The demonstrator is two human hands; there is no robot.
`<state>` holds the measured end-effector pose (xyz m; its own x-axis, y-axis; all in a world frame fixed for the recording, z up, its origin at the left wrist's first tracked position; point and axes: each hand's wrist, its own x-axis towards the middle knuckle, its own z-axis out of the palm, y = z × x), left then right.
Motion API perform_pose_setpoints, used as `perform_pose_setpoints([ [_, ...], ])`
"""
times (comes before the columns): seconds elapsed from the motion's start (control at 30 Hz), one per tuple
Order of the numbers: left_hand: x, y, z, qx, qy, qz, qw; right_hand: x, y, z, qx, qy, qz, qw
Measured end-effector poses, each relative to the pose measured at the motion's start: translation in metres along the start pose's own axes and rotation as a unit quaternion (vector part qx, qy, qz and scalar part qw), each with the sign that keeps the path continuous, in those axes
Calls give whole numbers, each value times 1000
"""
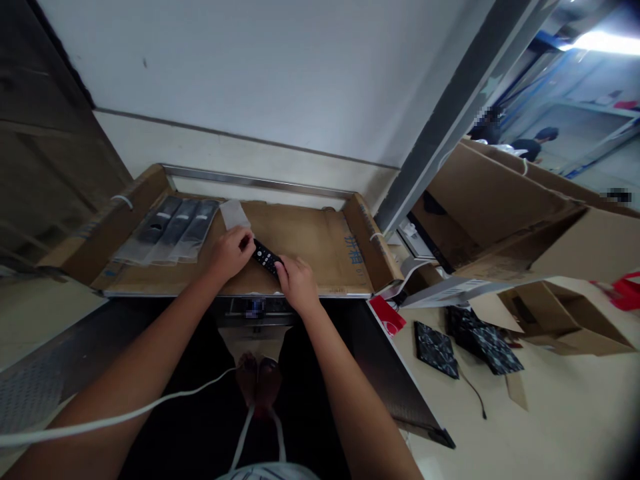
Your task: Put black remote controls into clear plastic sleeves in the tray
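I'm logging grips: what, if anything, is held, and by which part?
A black remote control: the right hand grips its nearer end. The left hand is at the farther end; whether it grips cannot be told.

Worktop point(305, 230), lined with brown cardboard whose left flap point(107, 220) and right flap point(373, 243) stand folded up as side walls. A metal rail point(260, 181) runs along the back, and blue print marks the lining near the right flap. At the left lie three plastic bags point(173, 230) with long dark contents, side by side and slightly slanted; just to their right, near the back, is a pale sleeve point(234, 215). Lower right, the pale floor point(565, 400) bears dark patterned packets point(437, 349), an open carton point(565, 317), a thin cable point(473, 387) and a cardboard strip point(517, 391).
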<state>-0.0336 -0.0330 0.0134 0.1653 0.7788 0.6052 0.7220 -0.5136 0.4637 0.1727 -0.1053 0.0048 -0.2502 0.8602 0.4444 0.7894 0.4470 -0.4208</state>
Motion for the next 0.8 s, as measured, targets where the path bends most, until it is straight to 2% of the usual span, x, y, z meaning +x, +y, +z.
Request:
perform_pose_setpoints([
  [0.13, -2, 1, 1, -21, -26, 26, 999, 1, -1, -1, 32, 7, 55, 998],
  [0.3, -3, 0, 3, -16, 8, -39, 999, 6, -1, -3, 82, 17, 120, 989],
  [0.4, -3, 0, 3, 3, -7, -33, 999, 9, 0, -3, 90, 18, 156, 983],
  [0.6, 0, -2, 6, 19, -32, -24, 999, 12, 0, -1, 93, -6, 167, 982],
  [0.8, 0, -3, 6, 14, -39, -43, 998, 13, 0, -3, 126, -13, 170, 977],
])
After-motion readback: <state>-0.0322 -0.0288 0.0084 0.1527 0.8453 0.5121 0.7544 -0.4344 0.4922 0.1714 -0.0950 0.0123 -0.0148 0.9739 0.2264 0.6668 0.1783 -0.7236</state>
